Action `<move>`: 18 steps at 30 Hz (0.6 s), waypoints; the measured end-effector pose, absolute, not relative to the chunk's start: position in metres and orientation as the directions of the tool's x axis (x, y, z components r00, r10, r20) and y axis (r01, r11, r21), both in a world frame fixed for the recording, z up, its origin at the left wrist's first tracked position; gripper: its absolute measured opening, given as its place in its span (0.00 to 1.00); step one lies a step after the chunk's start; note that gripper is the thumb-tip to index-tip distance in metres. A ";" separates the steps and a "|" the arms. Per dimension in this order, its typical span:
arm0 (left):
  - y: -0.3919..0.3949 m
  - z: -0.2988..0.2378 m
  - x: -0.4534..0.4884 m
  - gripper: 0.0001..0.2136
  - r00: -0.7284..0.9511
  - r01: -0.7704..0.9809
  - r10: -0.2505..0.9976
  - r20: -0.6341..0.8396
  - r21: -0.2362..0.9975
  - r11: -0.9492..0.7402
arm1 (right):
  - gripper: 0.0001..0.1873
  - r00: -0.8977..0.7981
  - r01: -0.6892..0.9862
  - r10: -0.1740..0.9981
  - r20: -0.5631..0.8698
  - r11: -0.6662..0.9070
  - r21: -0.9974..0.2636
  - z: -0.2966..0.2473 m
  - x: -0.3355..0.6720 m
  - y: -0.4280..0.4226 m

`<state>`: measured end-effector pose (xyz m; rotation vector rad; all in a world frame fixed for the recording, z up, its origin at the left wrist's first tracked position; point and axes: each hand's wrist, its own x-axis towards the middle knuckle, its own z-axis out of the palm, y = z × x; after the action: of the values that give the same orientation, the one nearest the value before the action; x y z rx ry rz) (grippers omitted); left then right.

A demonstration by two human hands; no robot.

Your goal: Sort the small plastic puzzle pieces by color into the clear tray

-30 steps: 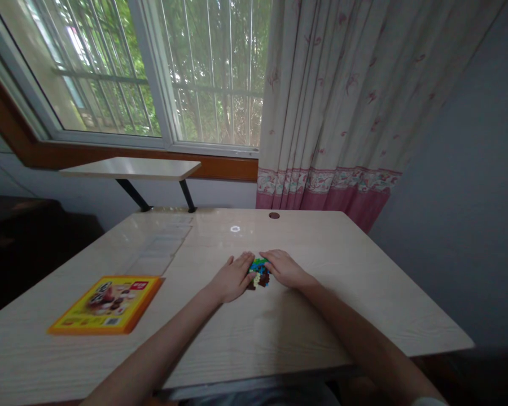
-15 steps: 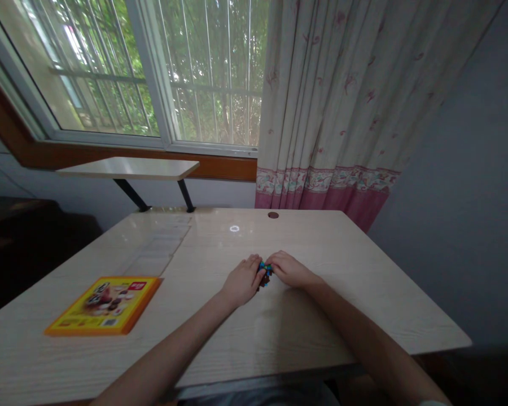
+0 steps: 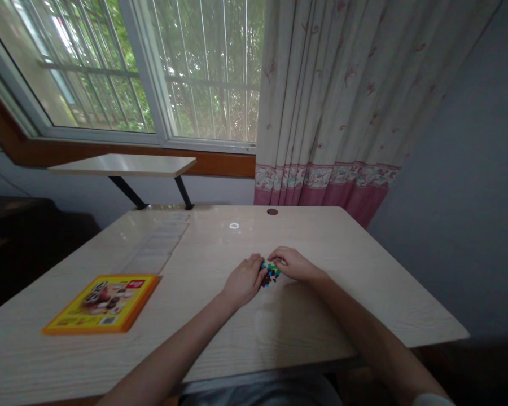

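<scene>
A small heap of tiny toy bricks [image 3: 271,270], blue, green, white and dark brown, lies on the pale wooden table between my two hands. My left hand [image 3: 244,280] rests along the heap's left side, its fingers stretched out and its thumb apart, touching the bricks at the edge. At the upper right of the heap, my right hand [image 3: 293,263] reaches over with bent fingers, the fingertips touching or just above the bricks. A gap shows between its fingers and thumb, and no brick is visible in them. Some of the heap is hidden behind both hands.
A yellow-orange box [image 3: 104,304] with a printed picture lies on the table [image 3: 220,338] at the left. Behind it, a raised shelf [image 3: 127,163] stands on black legs. A clear sheet [image 3: 154,245], a cable hole [image 3: 272,212], a curtain [image 3: 322,113] and a barred window are further back.
My right hand has shifted slightly right, away from my left hand. More of the brick heap now shows between them, spread a little wider. The view has tilted slightly.
</scene>
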<state>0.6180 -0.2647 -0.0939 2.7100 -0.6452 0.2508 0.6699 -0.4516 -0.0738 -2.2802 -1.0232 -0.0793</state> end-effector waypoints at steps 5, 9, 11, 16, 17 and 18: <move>-0.266 -0.090 0.616 0.20 0.865 -0.498 -0.443 0.234 0.298 -0.815 | 0.20 0.729 0.541 0.684 0.031 -0.547 -0.639 -0.068 0.676 -0.473; -0.269 -0.090 0.616 0.20 0.872 -0.487 -0.435 0.222 0.311 -0.816 | 0.19 0.725 0.492 0.688 -0.037 -0.554 -0.672 -0.065 0.675 -0.476; -0.271 -0.090 0.616 0.20 0.877 -0.478 -0.424 0.227 0.316 -0.820 | 0.15 0.728 0.470 0.684 -0.045 -0.546 -0.694 -0.065 0.673 -0.472; -0.275 -0.090 0.614 0.20 0.873 -0.482 -0.423 0.242 0.307 -0.821 | 0.13 0.721 0.463 0.692 -0.031 -0.515 -0.722 -0.068 0.669 -0.465; -0.275 -0.089 0.614 0.20 0.873 -0.484 -0.424 0.242 0.304 -0.821 | 0.13 0.721 0.467 0.692 -0.029 -0.516 -0.718 -0.068 0.670 -0.465; -0.275 -0.089 0.614 0.20 0.872 -0.484 -0.425 0.243 0.303 -0.821 | 0.13 0.719 0.468 0.694 -0.031 -0.517 -0.717 -0.068 0.670 -0.466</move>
<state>0.6137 -0.2747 -0.0893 2.6857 -0.6756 0.2327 0.6701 -0.4657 -0.0675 -2.2118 -0.8770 0.4111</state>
